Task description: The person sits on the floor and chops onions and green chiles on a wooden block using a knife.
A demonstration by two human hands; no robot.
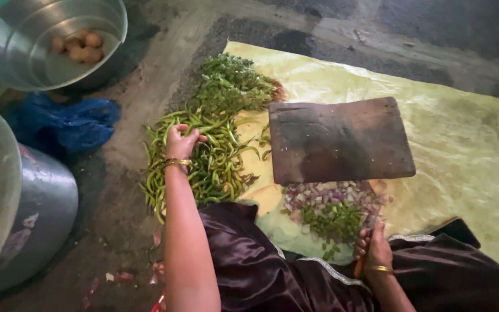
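One wooden cutting board lay ahead of the right hand. One heap of green chillies sat under the left hand. Two bangles showed, one per wrist. One steel bowl stood far left of both hands.

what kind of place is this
Probably a floor-level cooking area: a wooden chopping board on a cloth spread over rough ground, a heap of green chillies, and a metal pot of potatoes.

rough grey concrete floor, pale yellow-green sheet spread over it, daylight.
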